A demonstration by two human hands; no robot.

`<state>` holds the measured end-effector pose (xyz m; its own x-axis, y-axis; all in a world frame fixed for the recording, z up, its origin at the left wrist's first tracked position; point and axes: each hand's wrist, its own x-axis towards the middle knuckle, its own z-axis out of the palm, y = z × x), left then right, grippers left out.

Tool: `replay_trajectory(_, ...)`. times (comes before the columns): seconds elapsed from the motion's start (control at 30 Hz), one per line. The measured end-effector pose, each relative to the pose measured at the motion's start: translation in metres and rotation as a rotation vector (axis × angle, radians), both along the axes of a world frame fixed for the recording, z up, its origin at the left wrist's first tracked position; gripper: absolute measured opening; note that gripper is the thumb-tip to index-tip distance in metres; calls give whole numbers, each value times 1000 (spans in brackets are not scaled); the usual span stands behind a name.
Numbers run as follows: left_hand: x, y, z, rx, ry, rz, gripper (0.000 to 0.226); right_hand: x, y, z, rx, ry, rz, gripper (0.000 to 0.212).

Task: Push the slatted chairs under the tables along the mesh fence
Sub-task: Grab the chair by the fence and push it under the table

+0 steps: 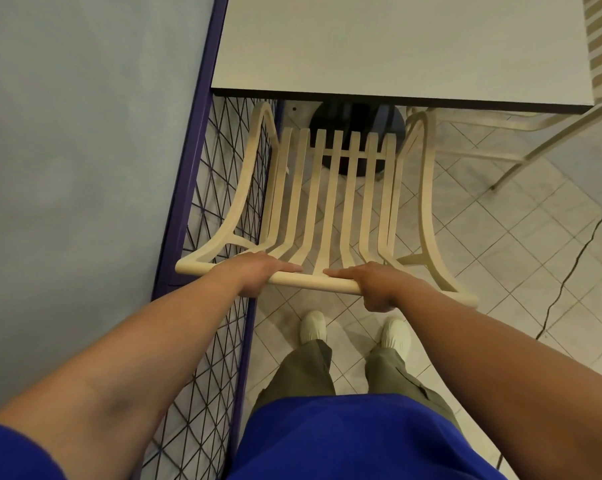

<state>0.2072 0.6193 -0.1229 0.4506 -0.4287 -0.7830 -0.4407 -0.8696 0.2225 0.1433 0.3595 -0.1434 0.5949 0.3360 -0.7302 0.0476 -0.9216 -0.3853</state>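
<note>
Gripped one slatted chair (327, 188) by its top rail with two hands, left hand (258, 273) and right hand (374, 284), seat partly under one desk (396, 46).

The table (396, 46) is cut off by the far edge of the picture, and its dark table base (356, 116) is largely covered by the tabletop and the seat slats of the slatted chair (330, 202). The fingertips of the left hand (258, 271) and right hand (375, 284) are hidden under the top rail (313, 281). A second chair (601, 57) and a cable (569, 271) are cut off at the right edge.
</note>
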Motion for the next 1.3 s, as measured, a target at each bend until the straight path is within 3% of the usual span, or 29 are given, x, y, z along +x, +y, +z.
replay_trajectory(1.3,0,8,0,35,-10,46,99,-2,-6,15,-24,-32,-25,83)
